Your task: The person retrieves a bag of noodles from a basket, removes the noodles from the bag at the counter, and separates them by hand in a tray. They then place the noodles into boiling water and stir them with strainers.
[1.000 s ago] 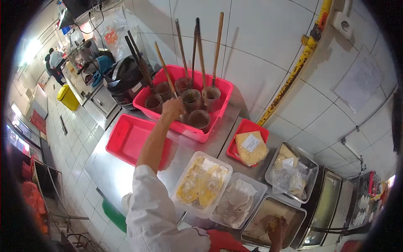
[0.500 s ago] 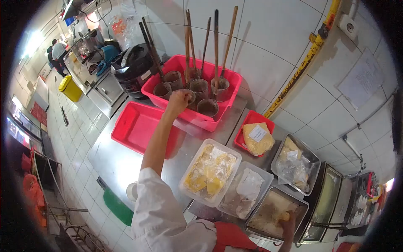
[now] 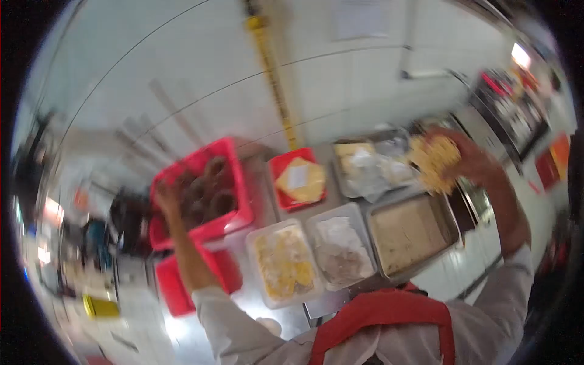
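Note:
My right hand (image 3: 471,159) is raised above the right end of the counter, its fingers closed round a bundle of yellow noodles (image 3: 433,159). Below it lies a shallow metal tray (image 3: 410,234) with a dusty, floured bottom. At the left, my left hand (image 3: 166,196) reaches into the pink tub (image 3: 244,204) among wire-mesh noodle strainers (image 3: 222,202) with long handles. Blur smears its fingers, so I cannot make out whether it grips a strainer.
A plastic box of floury yellow pieces (image 3: 283,258) and a box of white flour (image 3: 342,246) stand in front. Behind are a small red basket with a labelled packet (image 3: 299,181) and a metal tray with plastic bags (image 3: 371,176). A yellow pipe (image 3: 274,79) runs down the wall.
The view has swung right. My right hand has risen from the floured metal tray and now carries the noodle bundle. My left hand is still at the strainers in the pink tub.

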`<state>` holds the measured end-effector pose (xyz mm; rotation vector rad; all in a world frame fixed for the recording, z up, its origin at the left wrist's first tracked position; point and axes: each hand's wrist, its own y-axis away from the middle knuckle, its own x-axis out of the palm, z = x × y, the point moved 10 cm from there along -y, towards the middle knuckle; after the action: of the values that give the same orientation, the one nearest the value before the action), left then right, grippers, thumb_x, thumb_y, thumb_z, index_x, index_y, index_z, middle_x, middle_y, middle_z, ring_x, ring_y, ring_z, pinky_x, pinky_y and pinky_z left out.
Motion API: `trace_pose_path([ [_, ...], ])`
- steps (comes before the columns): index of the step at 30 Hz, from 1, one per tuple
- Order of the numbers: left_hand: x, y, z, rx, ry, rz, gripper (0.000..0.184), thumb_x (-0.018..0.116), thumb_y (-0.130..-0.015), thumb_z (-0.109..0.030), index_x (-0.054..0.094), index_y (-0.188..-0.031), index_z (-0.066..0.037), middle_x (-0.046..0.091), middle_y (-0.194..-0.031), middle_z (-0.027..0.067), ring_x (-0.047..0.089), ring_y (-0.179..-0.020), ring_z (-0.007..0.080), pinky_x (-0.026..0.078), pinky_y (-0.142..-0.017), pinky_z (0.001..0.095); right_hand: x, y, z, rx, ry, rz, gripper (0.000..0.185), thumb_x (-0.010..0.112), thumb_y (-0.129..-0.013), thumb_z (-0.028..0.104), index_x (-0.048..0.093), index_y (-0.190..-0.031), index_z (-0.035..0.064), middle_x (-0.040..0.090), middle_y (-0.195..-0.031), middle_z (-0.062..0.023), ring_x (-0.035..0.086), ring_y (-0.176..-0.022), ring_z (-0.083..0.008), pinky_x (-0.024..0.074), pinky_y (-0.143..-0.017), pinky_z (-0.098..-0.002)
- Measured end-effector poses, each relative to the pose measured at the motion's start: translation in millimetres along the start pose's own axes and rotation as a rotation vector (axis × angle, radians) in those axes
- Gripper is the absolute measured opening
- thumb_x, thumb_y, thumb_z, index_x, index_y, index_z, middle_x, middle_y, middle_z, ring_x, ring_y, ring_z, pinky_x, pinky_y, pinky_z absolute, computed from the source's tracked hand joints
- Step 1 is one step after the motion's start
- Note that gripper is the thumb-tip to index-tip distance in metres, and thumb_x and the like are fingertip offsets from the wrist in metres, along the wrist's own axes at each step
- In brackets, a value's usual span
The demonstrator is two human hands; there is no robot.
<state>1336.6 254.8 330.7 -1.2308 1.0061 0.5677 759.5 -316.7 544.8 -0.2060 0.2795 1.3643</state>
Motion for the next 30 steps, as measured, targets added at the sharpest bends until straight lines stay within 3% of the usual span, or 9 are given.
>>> trace_pose_path([
  [3, -47, 3, 60, -0.152, 0.206, -0.486, 0.031, 0.052, -0.091, -0.017, 0.056, -0.116, 0.002, 0.058, -0.118, 0.0176, 0.055, -0.109, 0.0308, 0.043, -0.093, 0.0407, -9, 13, 21, -0.031, -0.076, -0.008, 0.057, 0.072, -0.063, 0.001, 0.051, -0.115, 0.007, 0.057, -0.1, -0.0018, 0.056, -0.095, -0.0117, 0.0487, -0.083, -0.0283],
  [6, -249, 50, -17, -0.111, 0.401, -1.002, 0.037, 0.045, -0.098, -0.025, 0.057, -0.117, 0.004, 0.062, -0.108, 0.0244, 0.06, -0.096, 0.0361, 0.048, -0.082, 0.0417, -27, 30, 16, -0.029, -0.098, -0.1, 0.056, 0.073, -0.055, 0.006, 0.052, -0.107, 0.0025, 0.051, -0.1, -0.0018, 0.052, -0.096, -0.0113, 0.0444, -0.084, -0.0267],
  [8, -331, 54, -18, -0.285, 0.305, -0.97, 0.04, 0.044, -0.098, -0.028, 0.058, -0.114, 0.005, 0.062, -0.105, 0.0245, 0.06, -0.09, 0.0349, 0.048, -0.078, 0.0405, -34, 42, 12, 0.0, -0.098, -0.121, 0.054, 0.072, -0.055, 0.007, 0.052, -0.105, 0.0015, 0.05, -0.096, -0.0016, 0.052, -0.095, -0.0105, 0.0446, -0.083, -0.026],
  [11, -433, 63, -87, 0.017, 0.394, -0.982, 0.044, 0.045, -0.098, -0.034, 0.059, -0.114, 0.005, 0.063, -0.099, 0.0187, 0.059, -0.083, 0.0284, 0.049, -0.072, 0.0387, -39, 57, 6, -0.036, -0.182, -0.12, 0.055, 0.073, -0.055, 0.009, 0.052, -0.105, 0.0017, 0.049, -0.097, -0.0022, 0.052, -0.094, -0.0102, 0.0447, -0.082, -0.0261],
  [15, -452, 77, -190, -0.134, 1.2, -0.469, 0.039, 0.041, -0.097, -0.029, 0.055, -0.125, -0.005, 0.035, -0.073, -0.0046, 0.029, -0.06, 0.0031, 0.031, -0.053, 0.0167, -37, 69, 10, -0.183, -0.206, -0.081, 0.054, 0.067, -0.058, -0.001, 0.051, -0.109, 0.0045, 0.053, -0.104, -0.0024, 0.054, -0.098, -0.0118, 0.0451, -0.087, -0.0272],
  [16, -462, 86, -228, -0.023, 0.797, -0.413, 0.036, 0.042, -0.094, -0.019, 0.056, -0.123, -0.005, 0.045, -0.078, -0.0026, 0.04, -0.065, 0.0051, 0.039, -0.058, 0.0194, -34, 70, 12, -0.232, -0.247, -0.091, 0.055, 0.068, -0.056, -0.001, 0.051, -0.108, 0.0039, 0.053, -0.103, -0.0023, 0.054, -0.097, -0.0121, 0.0454, -0.087, -0.027],
  [19, -401, 117, -316, 0.042, 1.145, -0.16, 0.031, 0.044, -0.094, -0.02, 0.054, -0.116, -0.001, 0.059, -0.101, 0.0096, 0.057, -0.088, 0.017, 0.047, -0.079, 0.0282, -7, 66, 5, -0.257, -0.418, -0.041, 0.057, 0.07, -0.055, -0.001, 0.051, -0.108, 0.004, 0.052, -0.102, -0.0022, 0.055, -0.096, -0.0123, 0.0457, -0.084, -0.0271],
  [23, -368, 187, -520, 0.138, 2.106, 0.237, 0.039, 0.042, -0.1, -0.035, 0.055, -0.112, 0.0, 0.044, -0.069, -0.0025, 0.04, -0.058, 0.0051, 0.03, -0.051, 0.0188, 20, 84, 1, -0.331, -0.197, -0.167, 0.051, 0.078, -0.063, 0.01, 0.053, -0.107, 0.0068, 0.052, -0.105, -0.003, 0.051, -0.1, -0.0126, 0.0417, -0.086, -0.0267],
  [30, -374, 240, -622, 0.171, 2.173, 0.4, 0.045, 0.041, -0.1, -0.04, 0.057, -0.107, 0.001, 0.035, -0.067, -0.0065, 0.028, -0.055, 0.0028, 0.022, -0.049, 0.0198, 27, 114, -24, -0.315, 0.398, -0.279, 0.042, 0.071, -0.066, 0.007, 0.052, -0.104, 0.0042, 0.053, -0.11, -0.016, 0.053, -0.106, -0.0352, 0.0437, -0.091, -0.0366],
])
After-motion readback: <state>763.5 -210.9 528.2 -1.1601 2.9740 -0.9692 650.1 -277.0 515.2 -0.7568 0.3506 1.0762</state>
